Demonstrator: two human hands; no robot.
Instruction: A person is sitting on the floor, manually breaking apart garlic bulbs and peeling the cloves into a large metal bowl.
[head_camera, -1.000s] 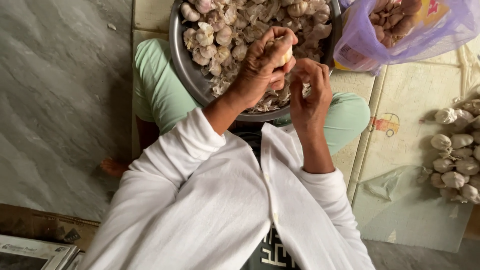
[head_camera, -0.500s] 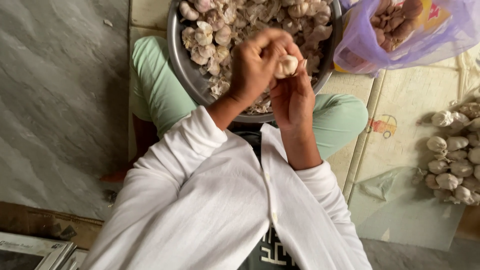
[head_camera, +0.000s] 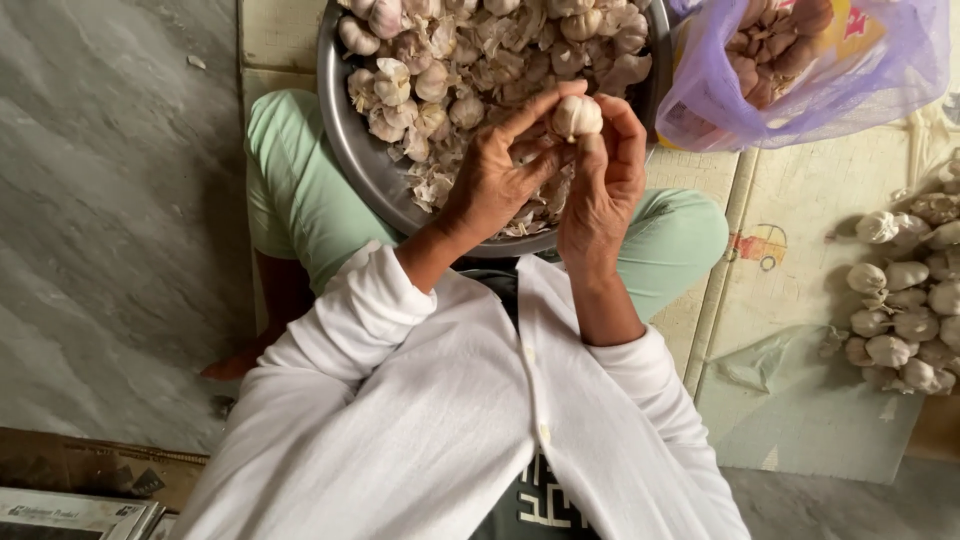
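So both grips are on one garlic bulb (head_camera: 577, 116) right now. My left hand (head_camera: 497, 172) has its thumb and forefinger stretched up to pinch the bulb from the left side, and my right hand (head_camera: 604, 180) curls around it from the right, fingertips pressed against its top and side. The bulb sits between the two, held up in the air just above the near half of the metal bowl (head_camera: 345, 140).

The bowl rests on my lap, across the pale green trousers (head_camera: 290, 190), and it's loaded with whole garlic bulbs at the far side plus a big mess of papery skins (head_camera: 470, 60) nearer to me. Both white sleeves (head_camera: 400, 400) are pushed back a bit off the wrists.

Further out: a purple plastic bag (head_camera: 800, 80) with more garlic in it sits just past the bowl on the right, touching or nearly touching its rim, can't tell which. Way off to the right there's a loose pile of garlic bulbs (head_camera: 905, 300) on a printed floor mat (head_camera: 800, 420). Grey marble floor (head_camera: 100, 200) on the left.
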